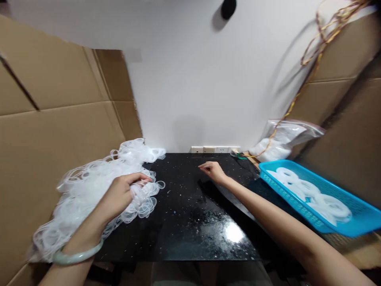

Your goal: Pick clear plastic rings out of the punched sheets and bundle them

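A large heap of thin translucent white plastic rings (89, 186) covers the left side of the glossy black tabletop (184, 230). My left hand (120, 194) reaches over the heap's right edge, fingers curled round a bunch of rings (139, 192). Some of that bunch pokes out past the fingers, and the rest merges with the heap. On that wrist sits a pale green bangle (77, 256). Over the middle of the table hovers my right hand (212, 171), its fingers drawn together in a pinch. Nothing shows at its fingertips.
A blue plastic basket (363, 222) at the right holds several thicker white rings (333, 206). Behind it lies a clear bag with white contents (276, 143). Cardboard (59, 131) walls both sides. Sockets (216, 149) line the back wall, and a yellow-brown cord (293, 105) hangs down.
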The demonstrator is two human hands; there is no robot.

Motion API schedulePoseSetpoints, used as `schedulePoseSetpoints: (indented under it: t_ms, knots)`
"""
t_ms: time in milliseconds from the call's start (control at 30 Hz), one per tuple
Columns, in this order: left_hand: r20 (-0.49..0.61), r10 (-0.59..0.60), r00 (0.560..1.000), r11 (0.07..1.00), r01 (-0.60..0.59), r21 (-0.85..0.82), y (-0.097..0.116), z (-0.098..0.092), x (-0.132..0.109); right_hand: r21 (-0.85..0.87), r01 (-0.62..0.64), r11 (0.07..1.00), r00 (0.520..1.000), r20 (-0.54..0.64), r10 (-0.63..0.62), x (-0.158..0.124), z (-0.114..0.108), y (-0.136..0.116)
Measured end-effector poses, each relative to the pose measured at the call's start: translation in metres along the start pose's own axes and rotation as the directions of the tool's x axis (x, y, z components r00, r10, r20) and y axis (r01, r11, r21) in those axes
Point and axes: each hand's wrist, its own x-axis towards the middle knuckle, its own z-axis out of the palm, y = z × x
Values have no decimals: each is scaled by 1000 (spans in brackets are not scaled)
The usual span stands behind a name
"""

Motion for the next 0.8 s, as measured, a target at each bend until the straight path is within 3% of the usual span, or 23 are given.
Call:
schedulePoseSetpoints:
  t_ms: [100, 167, 267, 333, 467, 567, 667, 800]
  knots:
    - [215, 35, 976, 999, -29, -29, 20, 67, 35, -350, -3, 937, 997, 77, 32, -46, -41, 36]
    - [303, 68, 951, 998, -62, -29, 35, 110, 57, -495, 0, 869, 990, 123, 71, -66, -63, 54]
    - [357, 102, 928, 995, -95, -38, 52, 163, 84, -598, -10, 801, 985, 132, 111, -81, -83, 75]
    - [371, 88, 924, 996, -78, -42, 60, 186, 98, -615, -54, 787, 985, 97, 143, -84, -90, 82]
    - [348, 21, 937, 998, -1, -58, 64, 206, 114, -418, -147, 896, 989, -61, 134, -83, -88, 57]
    - [282, -27, 959, 993, 57, -99, 63, 211, 118, -112, -8, 994, 998, -58, 2, -78, -69, 11]
    - [249, -65, 966, 975, 115, -193, 63, 214, 116, -131, 29, 991, 995, -88, -40, -72, -47, -25]
    - [346, -68, 936, 887, 215, -408, 61, 208, 107, -145, -38, 989, 984, -178, 12, -65, -32, -33]
